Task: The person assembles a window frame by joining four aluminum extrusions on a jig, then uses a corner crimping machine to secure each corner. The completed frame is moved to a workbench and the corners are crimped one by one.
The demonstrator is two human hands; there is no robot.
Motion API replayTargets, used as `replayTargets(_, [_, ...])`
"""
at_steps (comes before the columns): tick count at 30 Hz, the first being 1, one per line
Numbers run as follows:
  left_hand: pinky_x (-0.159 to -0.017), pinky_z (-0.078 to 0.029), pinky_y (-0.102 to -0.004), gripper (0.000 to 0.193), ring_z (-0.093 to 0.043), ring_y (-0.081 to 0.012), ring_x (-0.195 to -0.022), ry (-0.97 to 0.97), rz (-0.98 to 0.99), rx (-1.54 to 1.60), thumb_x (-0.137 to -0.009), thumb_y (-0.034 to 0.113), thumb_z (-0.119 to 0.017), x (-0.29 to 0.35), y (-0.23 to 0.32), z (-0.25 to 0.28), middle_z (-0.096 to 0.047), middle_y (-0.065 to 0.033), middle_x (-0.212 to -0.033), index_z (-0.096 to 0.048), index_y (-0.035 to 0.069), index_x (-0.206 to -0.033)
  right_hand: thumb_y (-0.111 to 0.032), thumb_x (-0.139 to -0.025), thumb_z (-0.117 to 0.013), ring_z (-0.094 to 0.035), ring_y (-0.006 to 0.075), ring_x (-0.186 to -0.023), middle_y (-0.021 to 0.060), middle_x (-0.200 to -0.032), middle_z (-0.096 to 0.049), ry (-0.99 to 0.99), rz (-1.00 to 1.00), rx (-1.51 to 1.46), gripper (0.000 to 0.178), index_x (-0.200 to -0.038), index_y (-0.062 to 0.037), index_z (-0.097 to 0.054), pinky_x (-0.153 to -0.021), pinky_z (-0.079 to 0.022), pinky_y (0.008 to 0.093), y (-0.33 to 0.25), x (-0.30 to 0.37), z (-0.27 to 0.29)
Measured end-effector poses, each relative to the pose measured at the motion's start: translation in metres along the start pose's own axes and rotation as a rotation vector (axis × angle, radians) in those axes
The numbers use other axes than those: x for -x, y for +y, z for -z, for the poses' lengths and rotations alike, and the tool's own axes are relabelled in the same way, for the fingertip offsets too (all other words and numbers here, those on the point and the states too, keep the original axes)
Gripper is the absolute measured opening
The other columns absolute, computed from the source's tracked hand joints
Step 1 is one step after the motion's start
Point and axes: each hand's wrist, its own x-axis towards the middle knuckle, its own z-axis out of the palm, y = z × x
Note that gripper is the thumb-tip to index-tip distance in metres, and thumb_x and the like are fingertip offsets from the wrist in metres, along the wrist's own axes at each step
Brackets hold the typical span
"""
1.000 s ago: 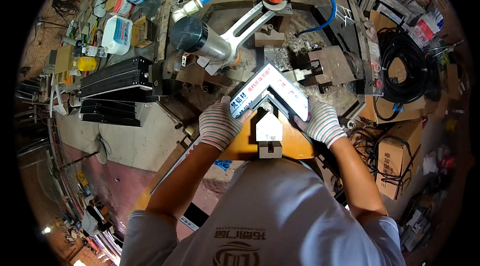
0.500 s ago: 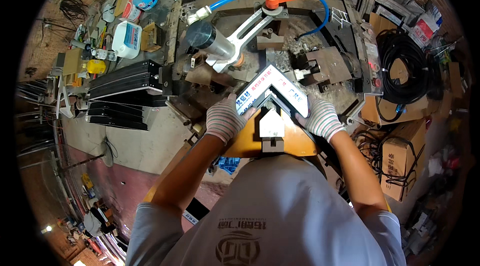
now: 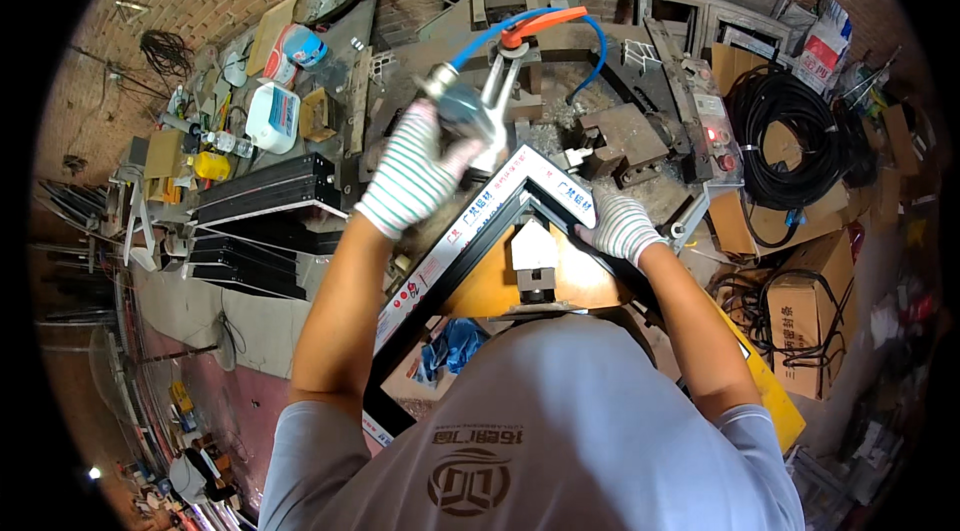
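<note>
Striped work gloves cover both my hands. My left hand [image 3: 412, 173] is up at the pneumatic clamp cylinder [image 3: 462, 109], its thumb and fingers around the dark-capped body, which is smeared by motion. My right hand [image 3: 622, 228] grips the right leg of a mitred corner frame [image 3: 528, 167], made of dark profiles with white printed film on top. The frame's corner points away from me, and its long left leg runs back toward my body. Inside the corner stands a pale, pointed block [image 3: 534, 246] on a metal mount. An orange lever [image 3: 545, 23] tops the clamp arm.
A blue air hose [image 3: 597, 36] loops over the machine. Stacked black profiles [image 3: 262, 199] lie at left, near a white jug [image 3: 272, 118]. On the right are a control strip with a red light [image 3: 711, 134], coiled black hose [image 3: 785, 136] and a cardboard box [image 3: 806, 316].
My left hand has left the frame and moved up to the cylinder, which has swung right with its lever. My right hand stays on the frame. More of the left leg shows.
</note>
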Motion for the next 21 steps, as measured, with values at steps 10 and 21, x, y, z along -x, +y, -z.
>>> replayTargets(10, [-0.088,-0.058,-0.0402,0.05,-0.066,-0.0315,-0.104,0.039,-0.138,-0.5,-0.087,0.026,-0.081,-0.009,0.01,-0.043,-0.062,-0.022,-0.115,-0.063,-0.007,-0.121,-0.039,-0.08,-0.08,-0.068,0.0426,-0.109,0.0292,-0.112,-0.07,0.095,0.077,-0.022,0.063,-0.121,0.0057,-0.062,-0.098,-0.054,0.046,0.006,0.003,-0.009])
replayTargets(21, [-0.103,-0.049,-0.04,0.047,-0.063,-0.0281,-0.116,0.147,-0.219,-0.488,-0.089,0.015,-0.08,0.0,0.002,-0.053,-0.064,-0.0193,-0.126,-0.06,-0.001,-0.128,-0.041,-0.08,-0.083,-0.068,0.0429,-0.111,0.0318,-0.117,-0.068,0.045,0.092,-0.039,0.078,-0.134,0.0068,-0.055,-0.098,-0.053,0.045,0.024,-0.008,-0.016])
